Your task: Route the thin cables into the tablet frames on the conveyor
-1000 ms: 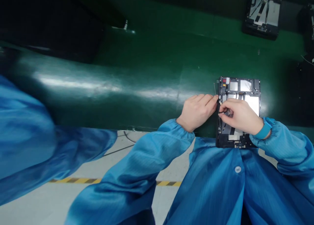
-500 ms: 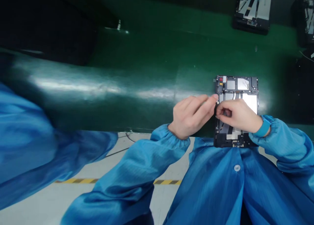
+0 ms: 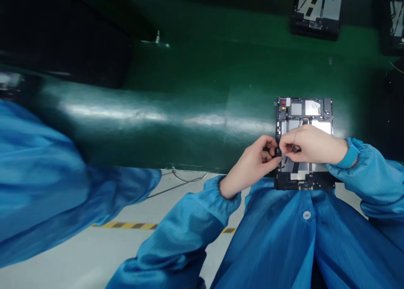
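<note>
An opened tablet (image 3: pixel 304 176), its back off and its boards, dark cables and silver-white panels showing, lies at the green bench's front edge before my body. My left hand (image 3: pixel 252 163) is at its left edge, fingers curled and thumb resting on the rim, closed about that edge. Over the middle of the tablet is my right hand (image 3: pixel 312 144), its fingers pinched together. A thin grey tool (image 3: pixel 294 138) sticks up from this pinch; its tip is hidden. Both hands cover part of the inside.
Another opened tablet (image 3: pixel 315 26) sits on a dark stack at the back right, with one more (image 3: pixel 397 24) at the right border. A person's blue sleeve (image 3: pixel 38 167) fills the left side. Below the green bench (image 3: pixel 202 70), a thin cable (image 3: pixel 172 189) hangs.
My left hand has come down along the tablet's left edge, and its fingers have curled in. The right hand has turned slightly, and the thin grey tool now shows.
</note>
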`<state>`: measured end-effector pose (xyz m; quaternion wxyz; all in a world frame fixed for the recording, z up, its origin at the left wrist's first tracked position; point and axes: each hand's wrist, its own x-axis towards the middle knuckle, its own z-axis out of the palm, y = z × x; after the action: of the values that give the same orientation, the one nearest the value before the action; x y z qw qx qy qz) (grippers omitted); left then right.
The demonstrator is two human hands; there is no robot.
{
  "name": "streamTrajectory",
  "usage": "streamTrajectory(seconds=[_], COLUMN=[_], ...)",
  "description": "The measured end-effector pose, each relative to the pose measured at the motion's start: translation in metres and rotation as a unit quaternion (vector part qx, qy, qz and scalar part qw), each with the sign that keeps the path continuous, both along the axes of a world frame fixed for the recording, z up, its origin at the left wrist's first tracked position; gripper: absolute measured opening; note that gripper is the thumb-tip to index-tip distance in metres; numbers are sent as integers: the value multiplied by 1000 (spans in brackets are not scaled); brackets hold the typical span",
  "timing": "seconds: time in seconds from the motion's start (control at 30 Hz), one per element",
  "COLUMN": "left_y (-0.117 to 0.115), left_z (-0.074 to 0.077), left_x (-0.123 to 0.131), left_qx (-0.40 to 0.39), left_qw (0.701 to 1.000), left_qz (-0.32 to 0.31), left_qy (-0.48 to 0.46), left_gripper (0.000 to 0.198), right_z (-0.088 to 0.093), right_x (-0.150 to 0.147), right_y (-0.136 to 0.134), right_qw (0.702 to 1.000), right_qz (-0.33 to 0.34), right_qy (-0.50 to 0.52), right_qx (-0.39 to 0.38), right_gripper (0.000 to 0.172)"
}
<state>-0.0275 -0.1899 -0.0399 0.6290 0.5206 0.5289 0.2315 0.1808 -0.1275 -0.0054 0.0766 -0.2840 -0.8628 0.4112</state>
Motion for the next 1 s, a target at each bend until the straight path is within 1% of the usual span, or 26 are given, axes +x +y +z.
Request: streamTrajectory(seconds=[0.07, 0.2, 0.37, 0.47, 0.67, 0.83, 1.0], left_y=[-1, -2, -3, -3, 4, 15, 21], left_z=[0, 1, 3, 3, 4, 2, 0], left_x=[0, 3, 9, 12, 16, 15, 12], left_qx=[-24, -67, -78, -88, -101, -62, -35], left_qw=[1000, 996, 993, 992, 990, 993, 995], left_qz=[13, 38, 71, 86, 93, 96, 74], left_qy=[-15, -49, -44, -37, -41, -28, -56], left_gripper=[31, 31, 31, 30, 28, 28, 25], right_z=[-7, -20, -27, -28, -29, -29, -31], right_x=[-2, -4, -2, -1, 0, -1, -4], right_y=[1, 1, 2, 5, 8, 10, 12], right_qw=[999, 993, 988, 990, 992, 993, 993], right_qz=[-16, -19, -23, -29, -48, -61, -68], right_qy=[19, 56, 55, 50, 63, 62, 60], right_qx=[43, 105, 140, 132, 96, 77, 70], right_gripper=[16, 16, 17, 17, 15, 16, 15])
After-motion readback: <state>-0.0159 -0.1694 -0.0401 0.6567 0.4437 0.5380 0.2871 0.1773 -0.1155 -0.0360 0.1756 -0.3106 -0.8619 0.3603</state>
